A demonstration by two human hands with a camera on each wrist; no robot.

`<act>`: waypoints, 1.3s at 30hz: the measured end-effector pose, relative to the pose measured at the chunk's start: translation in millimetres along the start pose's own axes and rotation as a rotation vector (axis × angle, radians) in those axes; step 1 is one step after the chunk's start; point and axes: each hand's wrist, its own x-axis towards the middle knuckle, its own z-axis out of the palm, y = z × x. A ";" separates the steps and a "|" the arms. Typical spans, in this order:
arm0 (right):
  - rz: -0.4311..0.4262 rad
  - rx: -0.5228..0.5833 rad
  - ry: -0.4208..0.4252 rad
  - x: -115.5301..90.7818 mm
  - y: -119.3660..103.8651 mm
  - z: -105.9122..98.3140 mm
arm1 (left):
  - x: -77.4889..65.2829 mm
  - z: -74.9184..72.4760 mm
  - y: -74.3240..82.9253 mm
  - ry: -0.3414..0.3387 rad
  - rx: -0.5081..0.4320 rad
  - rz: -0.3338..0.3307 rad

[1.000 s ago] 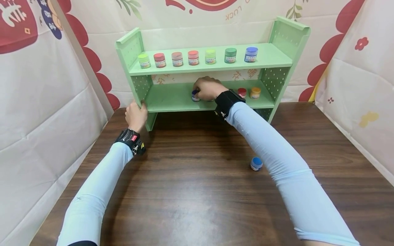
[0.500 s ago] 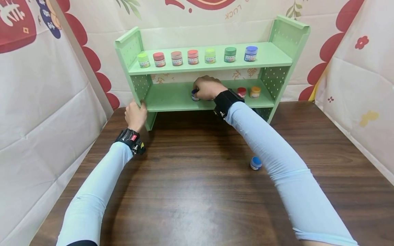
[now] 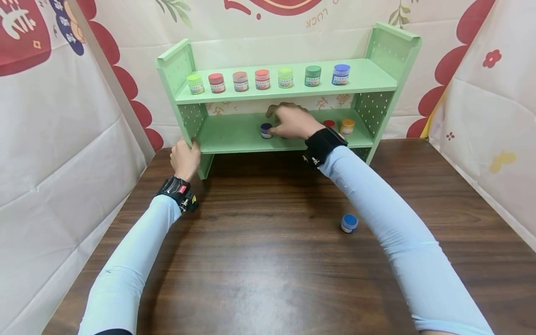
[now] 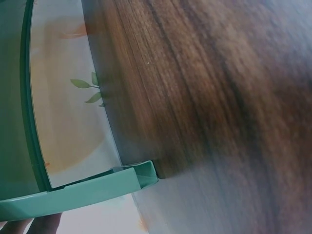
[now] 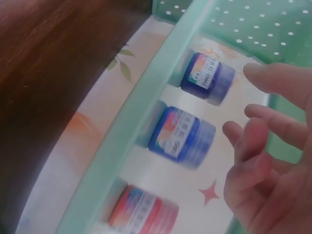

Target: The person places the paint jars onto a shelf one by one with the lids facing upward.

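On the lower tier of the green two-tier shelf (image 3: 234, 146) stands a dark blue paint jar (image 3: 265, 131). My right hand (image 3: 295, 122) is just right of it, thumb and fingers spread apart and holding nothing. The right wrist view shows a gap between these fingers (image 5: 280, 80) and the dark blue jar (image 5: 207, 78). A blue paint jar (image 5: 180, 136) and a red paint jar (image 5: 141, 209) stand in line with it. At the shelf's left side panel, my left hand (image 3: 185, 158) grips the front edge; in the left wrist view only its fingertips (image 4: 44, 225) show behind the green panel.
Several jars line the upper tier, from a light green jar (image 3: 195, 83) to a blue-violet jar (image 3: 341, 74). A yellow-orange jar (image 3: 347, 127) stands at the lower tier's right. Another blue jar (image 3: 349, 224) sits on the brown table (image 3: 251, 260). Printed cloth hangs behind and beside.
My right hand has let go of the dark blue jar, its fingers opening and drawing back to the right. The jar stays on the lower tier. My left hand keeps its grip on the side panel.
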 end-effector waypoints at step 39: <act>0.045 0.242 -0.521 -181.7 77.5 26.6 | -0.8 2.6 0.0 0.011 0.010 -0.029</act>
